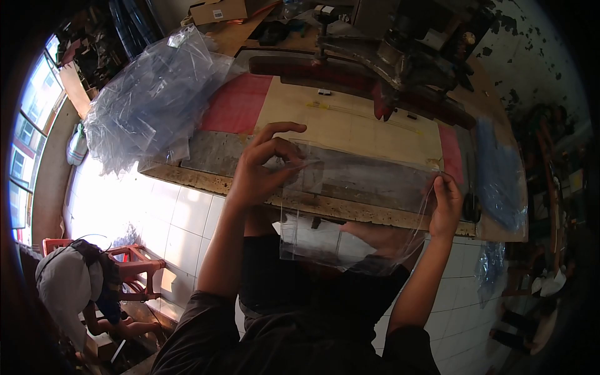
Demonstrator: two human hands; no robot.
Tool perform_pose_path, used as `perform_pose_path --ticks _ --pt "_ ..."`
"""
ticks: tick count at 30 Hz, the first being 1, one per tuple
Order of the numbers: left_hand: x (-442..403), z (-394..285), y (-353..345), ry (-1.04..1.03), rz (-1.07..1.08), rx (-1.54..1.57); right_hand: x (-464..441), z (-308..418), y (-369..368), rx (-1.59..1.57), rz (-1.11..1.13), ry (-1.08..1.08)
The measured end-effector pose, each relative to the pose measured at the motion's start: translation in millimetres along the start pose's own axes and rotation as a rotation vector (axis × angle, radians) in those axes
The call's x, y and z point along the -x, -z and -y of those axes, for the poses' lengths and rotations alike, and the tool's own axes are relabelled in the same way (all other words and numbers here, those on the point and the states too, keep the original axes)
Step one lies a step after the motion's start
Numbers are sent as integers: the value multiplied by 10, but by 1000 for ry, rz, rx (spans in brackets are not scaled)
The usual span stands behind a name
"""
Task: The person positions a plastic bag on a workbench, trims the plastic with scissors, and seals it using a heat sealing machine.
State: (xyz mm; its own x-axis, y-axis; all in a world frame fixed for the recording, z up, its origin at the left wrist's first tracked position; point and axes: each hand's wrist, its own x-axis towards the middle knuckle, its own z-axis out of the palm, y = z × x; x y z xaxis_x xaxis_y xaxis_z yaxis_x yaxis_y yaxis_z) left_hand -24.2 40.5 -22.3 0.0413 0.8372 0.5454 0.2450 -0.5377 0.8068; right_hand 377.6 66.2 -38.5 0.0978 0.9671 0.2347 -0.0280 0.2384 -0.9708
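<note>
Between my two hands hangs a clear plastic sheet (369,184), stretched over the front edge of the machine bed and drooping toward my lap. My left hand (269,165) pinches its upper left part between thumb and forefinger, the other fingers curled above. At the sheet's right end, my right hand (445,203) grips the edge with closed fingers. Just beyond lies the cream-coloured work pad (350,128) with pink cloth (239,103) at its sides. Above the pad is the long bar (350,81) of a heavy press-like machine (394,56).
A large heap of clear plastic (156,94) covers the table's left side. More bluish plastic sheets (500,175) lie at the right end. A cardboard box (219,10) stands at the back. At lower left, a person (75,287) bends beside a red stool (140,272).
</note>
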Motion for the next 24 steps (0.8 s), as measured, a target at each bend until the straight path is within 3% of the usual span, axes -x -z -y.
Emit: perform_pose_path --ticks 9,24 --pt "1 -5 -10 -41 14 -60 10 -30 40 15 -41 -45" --pt "30 -66 -30 141 10 -16 -15 -5 -21 9 -10 -17"
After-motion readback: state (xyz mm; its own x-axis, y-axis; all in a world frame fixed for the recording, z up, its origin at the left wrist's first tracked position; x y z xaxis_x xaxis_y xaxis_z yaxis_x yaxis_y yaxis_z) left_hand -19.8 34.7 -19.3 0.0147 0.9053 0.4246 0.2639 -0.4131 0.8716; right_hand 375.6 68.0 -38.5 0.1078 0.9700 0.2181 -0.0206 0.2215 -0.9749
